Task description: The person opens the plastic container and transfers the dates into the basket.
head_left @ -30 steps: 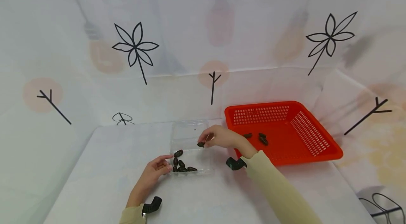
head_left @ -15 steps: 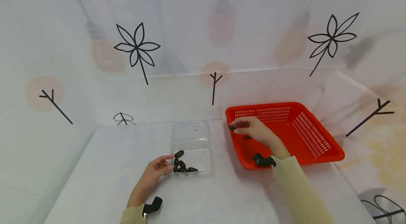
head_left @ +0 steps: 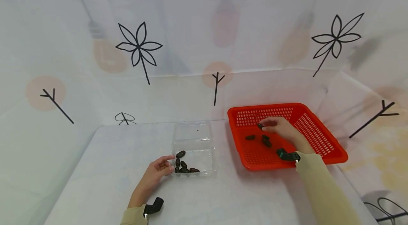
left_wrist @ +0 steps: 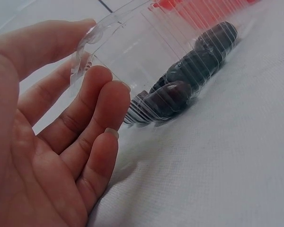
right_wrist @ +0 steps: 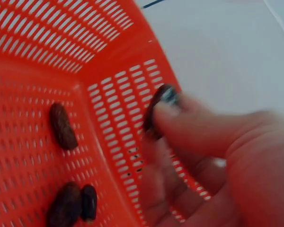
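My left hand (head_left: 156,172) is at the left side of a clear plastic box (head_left: 204,159). In the left wrist view its thumb and forefinger pinch the rim, the other fingers loosely bent. Several dark dates (head_left: 180,154) lie along the box's left and near sides. Over the inside of the red basket (head_left: 338,152) is my right hand (head_left: 283,131), with a dark date (head_left: 260,125) pinched between thumb and fingertips. That date (right_wrist: 156,109) is partly covered by the thumb, blurred in the right wrist view. Below the hand, 3 dates (head_left: 250,137) rest on the basket floor.
The box's hinged lid (head_left: 191,131) lies folded back toward the rear cloth. A white cloth (head_left: 207,203) covers the table. Behind hangs a patterned sheet (head_left: 178,94), and the basket's slotted walls rise around the right hand.
My right hand has carried the date from above the clear box, past the basket's left rim, to over the basket. My left hand has stayed at the box.
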The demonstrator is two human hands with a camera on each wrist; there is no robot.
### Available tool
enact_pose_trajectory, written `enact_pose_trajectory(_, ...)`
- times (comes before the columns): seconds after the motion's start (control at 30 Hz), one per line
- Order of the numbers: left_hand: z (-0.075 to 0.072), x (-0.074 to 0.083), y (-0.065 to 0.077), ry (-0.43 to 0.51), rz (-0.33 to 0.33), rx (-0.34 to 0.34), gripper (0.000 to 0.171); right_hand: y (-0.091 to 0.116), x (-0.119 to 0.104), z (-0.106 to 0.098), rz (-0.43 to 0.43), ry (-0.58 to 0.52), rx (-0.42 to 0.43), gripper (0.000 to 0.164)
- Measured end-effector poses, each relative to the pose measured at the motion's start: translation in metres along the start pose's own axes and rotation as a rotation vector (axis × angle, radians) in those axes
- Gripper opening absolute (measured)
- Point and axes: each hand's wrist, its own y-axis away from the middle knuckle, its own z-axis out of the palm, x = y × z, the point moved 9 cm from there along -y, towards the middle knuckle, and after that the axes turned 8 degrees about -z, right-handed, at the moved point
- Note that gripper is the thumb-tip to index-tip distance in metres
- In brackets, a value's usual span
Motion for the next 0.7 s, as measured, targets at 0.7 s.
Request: enact_pose_trajectory(0.7,-0.0009,-0.0012,-0.0011,-0.010,0.002,-0.001,0.046,-0.0015,0.0105,0.0058,0.015,0.038,-0.068,0.034)
